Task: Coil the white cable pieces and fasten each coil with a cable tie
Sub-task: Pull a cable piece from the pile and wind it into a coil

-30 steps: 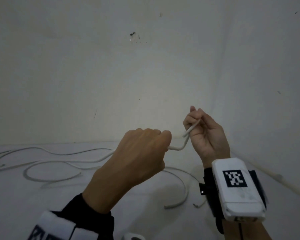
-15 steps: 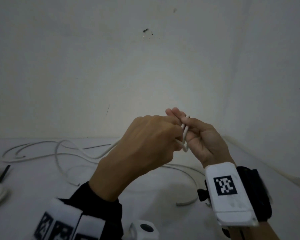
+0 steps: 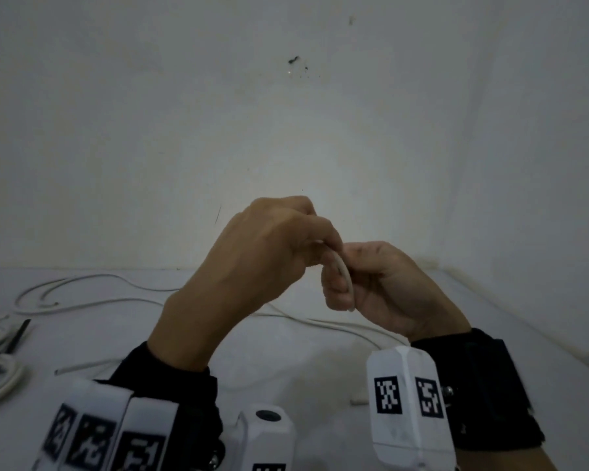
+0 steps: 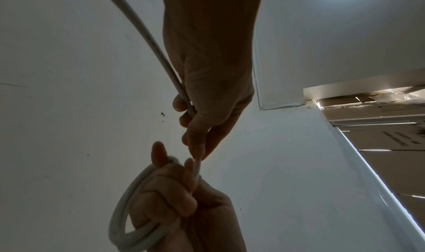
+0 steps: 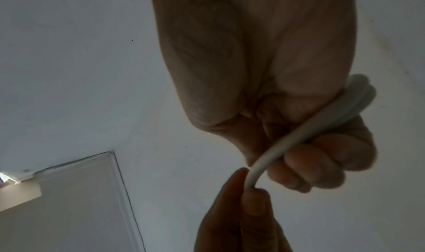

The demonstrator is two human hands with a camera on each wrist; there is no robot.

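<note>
Both hands are raised above the white table, close together in front of the wall. My right hand has its fingers curled with a small coil of white cable wound round them. The coil shows clearly on my right hand in the right wrist view. My left hand pinches the cable just beside the coil. In the left wrist view the free cable runs along the palm of my left hand, toward the coil on my right hand.
Loose white cables trail over the table's left and middle, and one passes under my hands. A black cable tie and a coiled cable lie at the left edge. Walls close off the back and right.
My hands were apart with a bent stretch of cable between them. They have since come together and risen, and the cable now wraps round my right fingers.
</note>
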